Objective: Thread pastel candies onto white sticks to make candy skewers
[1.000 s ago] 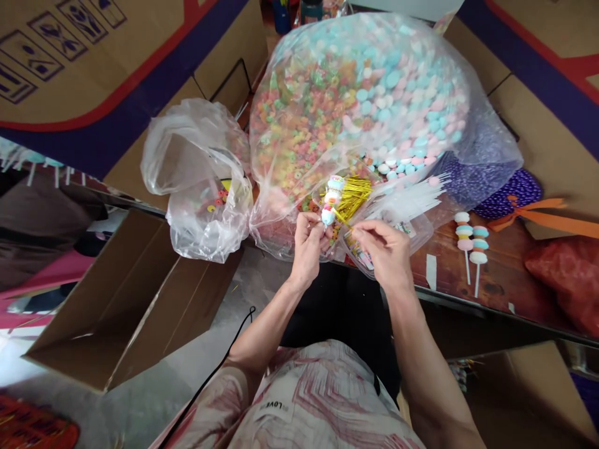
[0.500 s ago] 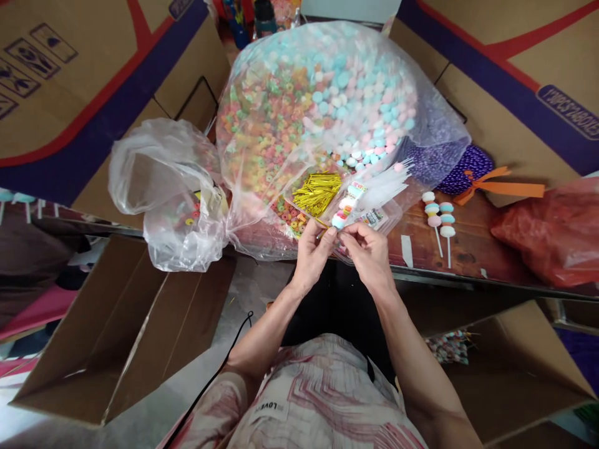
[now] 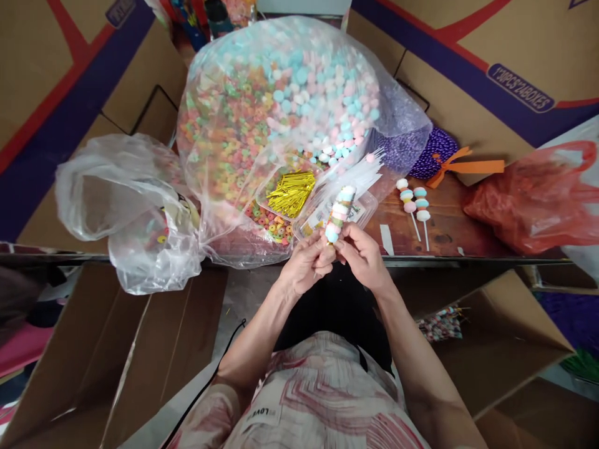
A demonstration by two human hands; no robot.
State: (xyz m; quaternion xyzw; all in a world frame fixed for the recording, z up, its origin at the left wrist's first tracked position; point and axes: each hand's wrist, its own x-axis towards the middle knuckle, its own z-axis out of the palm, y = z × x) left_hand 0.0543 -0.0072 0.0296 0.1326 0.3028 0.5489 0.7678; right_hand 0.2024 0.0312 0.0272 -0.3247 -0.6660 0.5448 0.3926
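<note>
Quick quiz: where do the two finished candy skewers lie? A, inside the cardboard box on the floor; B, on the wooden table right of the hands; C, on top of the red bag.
B: the two candy skewers lie side by side on the wooden table, right of both hands.

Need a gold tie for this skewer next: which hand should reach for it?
Probably the left hand: the gold ties lie up and left of the skewer, on its side. The right hand also pinches the skewer's base and could keep it.
</note>
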